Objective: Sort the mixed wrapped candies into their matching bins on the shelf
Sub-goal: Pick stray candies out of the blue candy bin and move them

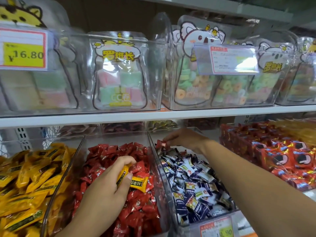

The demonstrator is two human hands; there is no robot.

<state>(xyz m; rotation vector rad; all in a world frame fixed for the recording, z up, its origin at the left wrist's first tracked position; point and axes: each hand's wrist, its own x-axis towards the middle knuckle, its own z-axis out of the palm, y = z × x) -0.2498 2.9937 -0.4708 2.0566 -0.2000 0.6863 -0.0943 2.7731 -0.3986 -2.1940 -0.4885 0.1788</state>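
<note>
Three clear bins stand side by side on the lower shelf. The left bin [80,144] holds yellow candies, the middle bin [150,139] red candies, the right bin [176,218] dark blue and white candies. My left hand [109,183] is over the red bin and grips a yellow candy [123,173] between thumb and fingers. A second yellow candy [139,183] lies on the red ones beside that thumb. My right hand [184,139] reaches to the back of the blue bin and pinches a red candy [161,144].
At the right lie stacked red packets [280,156] with orange packs behind. The upper shelf [153,115] carries clear boxes of bagged marshmallows [119,72] and ring candies [201,82]. Price tags hang at the top left [23,50], upper right [227,59] and bottom [217,228].
</note>
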